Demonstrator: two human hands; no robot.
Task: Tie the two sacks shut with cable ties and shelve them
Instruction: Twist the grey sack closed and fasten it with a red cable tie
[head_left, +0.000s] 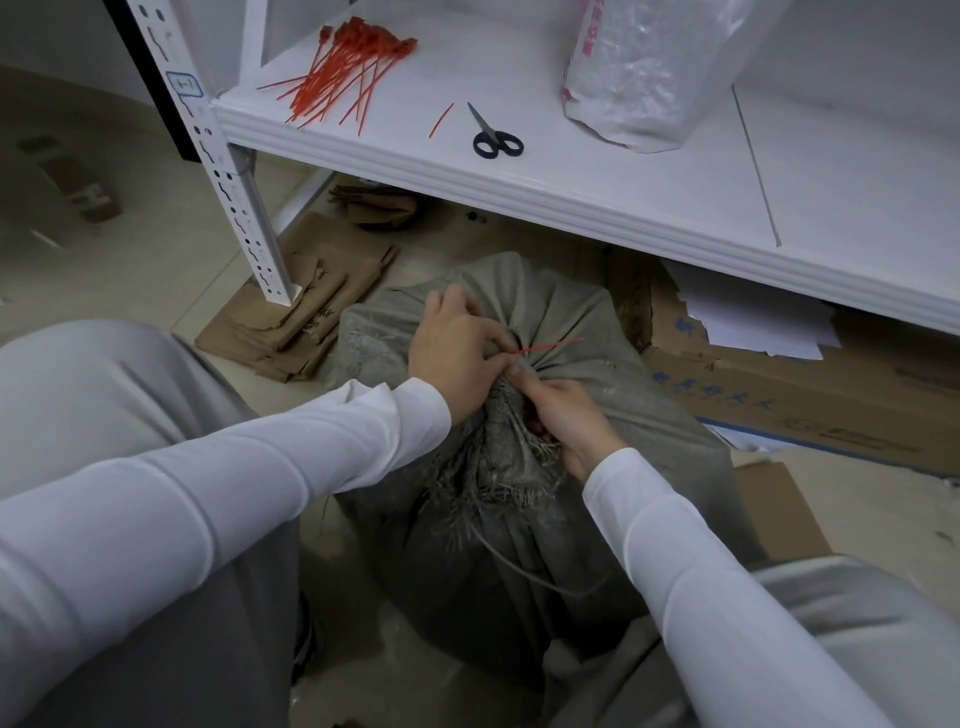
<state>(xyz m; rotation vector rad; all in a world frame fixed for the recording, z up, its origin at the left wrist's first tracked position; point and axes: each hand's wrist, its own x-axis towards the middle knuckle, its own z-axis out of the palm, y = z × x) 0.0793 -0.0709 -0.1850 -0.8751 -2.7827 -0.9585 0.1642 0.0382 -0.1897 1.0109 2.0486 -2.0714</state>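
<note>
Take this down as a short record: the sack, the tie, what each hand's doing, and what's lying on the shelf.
sack: grey sack on the floor, neck gathered
tie: red cable tie at the gathered neck, tail pointing right
left: left hand pinches the tie at the neck
right: right hand grips the bunched, frayed mouth
shelf: white shelf holds spare ties, scissors, a cut tie scrap, a white plastic bag

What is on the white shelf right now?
A pile of red cable ties, one loose red strip, black scissors and a plastic bag. Anything behind the bag is hidden.
</note>
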